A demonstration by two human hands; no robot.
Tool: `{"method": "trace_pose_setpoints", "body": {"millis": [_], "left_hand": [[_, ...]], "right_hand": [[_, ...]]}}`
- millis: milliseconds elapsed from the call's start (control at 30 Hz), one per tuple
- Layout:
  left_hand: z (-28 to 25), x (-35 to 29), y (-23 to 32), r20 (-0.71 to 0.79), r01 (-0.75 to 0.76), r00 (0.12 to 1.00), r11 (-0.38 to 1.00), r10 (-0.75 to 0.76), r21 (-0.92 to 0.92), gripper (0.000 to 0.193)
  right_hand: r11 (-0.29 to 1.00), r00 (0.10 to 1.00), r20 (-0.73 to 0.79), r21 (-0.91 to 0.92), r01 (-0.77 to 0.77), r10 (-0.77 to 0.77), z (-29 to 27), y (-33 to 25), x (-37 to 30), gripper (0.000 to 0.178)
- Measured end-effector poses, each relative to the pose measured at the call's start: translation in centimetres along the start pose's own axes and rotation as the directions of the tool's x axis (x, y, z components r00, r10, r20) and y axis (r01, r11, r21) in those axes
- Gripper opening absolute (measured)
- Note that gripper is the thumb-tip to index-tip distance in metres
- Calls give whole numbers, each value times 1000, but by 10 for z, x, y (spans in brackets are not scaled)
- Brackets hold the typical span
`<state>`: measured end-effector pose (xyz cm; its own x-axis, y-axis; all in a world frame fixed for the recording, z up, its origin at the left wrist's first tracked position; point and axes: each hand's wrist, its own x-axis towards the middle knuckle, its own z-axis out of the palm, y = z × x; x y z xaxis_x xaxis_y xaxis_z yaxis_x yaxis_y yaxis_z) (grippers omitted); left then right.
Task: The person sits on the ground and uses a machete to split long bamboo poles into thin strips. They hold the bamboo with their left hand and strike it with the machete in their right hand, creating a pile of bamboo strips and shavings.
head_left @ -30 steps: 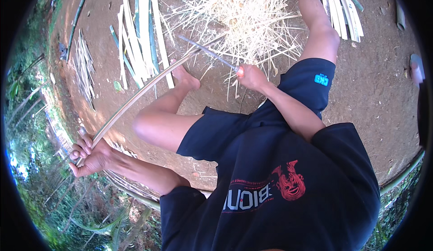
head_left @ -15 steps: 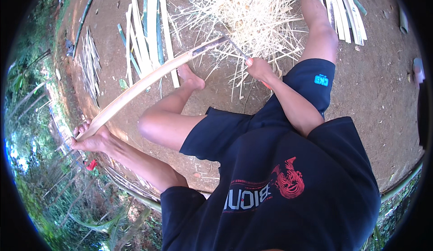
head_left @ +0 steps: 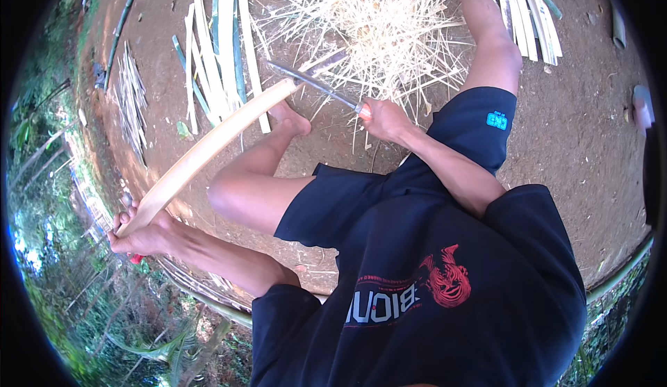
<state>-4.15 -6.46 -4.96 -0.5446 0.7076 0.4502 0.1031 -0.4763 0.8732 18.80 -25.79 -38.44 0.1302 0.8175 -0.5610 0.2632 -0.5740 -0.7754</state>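
Observation:
A long pale bamboo strip (head_left: pixel 208 146) slants from the lower left up to the middle, its far end dark. My left hand (head_left: pixel 144 231) is closed around the strip's near end. In my right hand (head_left: pixel 386 119) is a knife (head_left: pixel 319 86) with an orange-red handle and a long narrow blade. The blade lies across the strip close to its far end, pointing up and left; whether it cuts into the strip I cannot tell. Beyond the knife, a heap of thin pale shavings (head_left: pixel 379 22) covers the ground between my legs.
Split bamboo strips (head_left: pixel 226 46) lie on the bare soil at the far left, with a bundle of thin sticks (head_left: pixel 130 102) beside them. More pale strips (head_left: pixel 522 15) lie beyond my right leg. Green plants (head_left: pixel 62 303) border the left side.
My right hand has drawn the knife left and toward me along the strip, away from its dark far end. My left hand still grips the near end, slightly lower in the view.

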Motion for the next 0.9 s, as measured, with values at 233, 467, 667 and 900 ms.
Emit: {"method": "trace_pose_setpoints", "body": {"millis": [233, 467, 667, 900], "left_hand": [[-2, 10, -3, 9, 1, 1000, 999, 0, -40, 28], [-3, 25, -13, 29, 35, 999, 999, -34, -32, 29], [-14, 28, -18, 21, 25, 999, 999, -24, -38, 30], [0, 4, -3, 23, 17, 1000, 999, -16, -33, 32]], "right_hand": [[995, 996, 47, -66, -70, 73, 7, 32, 34, 30], [947, 948, -87, -69, -313, 307, -1, 98, 79, 30], [983, 978, 140, 67, -168, 157, -25, -37, 4, 34], [957, 956, 64, -21, 289, -287, 14, -74, -29, 23]]}}
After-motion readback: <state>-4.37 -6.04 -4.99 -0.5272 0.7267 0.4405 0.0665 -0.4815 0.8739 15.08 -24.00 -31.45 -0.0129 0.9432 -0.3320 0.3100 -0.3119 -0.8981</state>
